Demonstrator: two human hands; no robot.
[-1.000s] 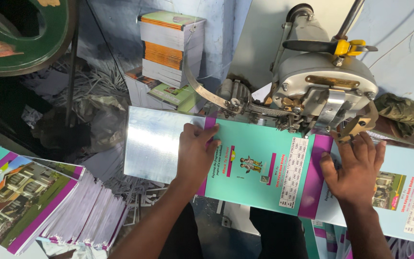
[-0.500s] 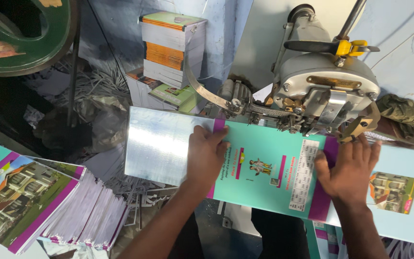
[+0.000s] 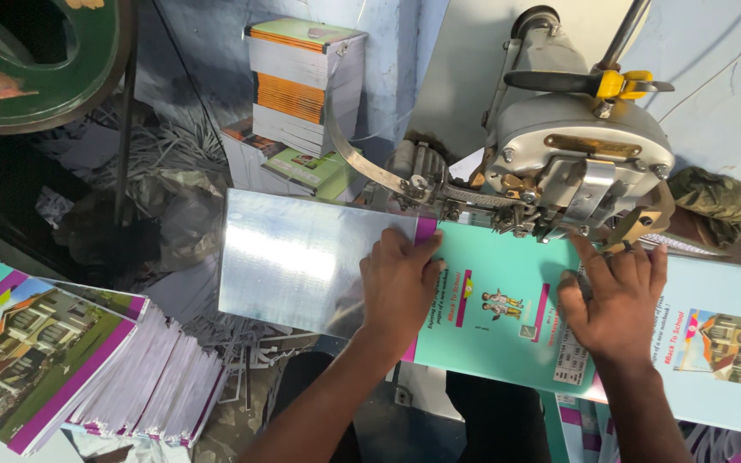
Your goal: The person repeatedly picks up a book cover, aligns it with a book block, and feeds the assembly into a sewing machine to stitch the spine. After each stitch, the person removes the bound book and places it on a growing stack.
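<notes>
Fingers first: my left hand (image 3: 400,287) lies flat, fingers close together and stretched out, pressing down on the teal booklet cover (image 3: 495,313) right where its purple edge strip meets the shiny silver sheet (image 3: 298,257). Nothing is gripped there, it is palm-down pressure only. My right hand (image 3: 615,300) is flat too, fingers spread a little wider, tips pointing up toward the grey stitching machine (image 3: 576,159) and almost under its head; it presses the cover's right part, near the printed label block. Neither hand closes around anything.

The cover itself lies open across the machine's bed, between my two hands, its upper edge tucked under the machine head. Small pictures of two figures show on it between the hands, and a picture of a house sits on the pale blue panel to the right of my right hand. The silver sheet sticks out to the left, past my left hand.

Further out: a yellow-tipped lever (image 3: 619,83) on top of the machine, a stack of books (image 3: 302,81) against the blue wall behind, a fanned pile of finished booklets (image 3: 79,369) at lower left, paper scraps (image 3: 173,163) on the floor.
</notes>
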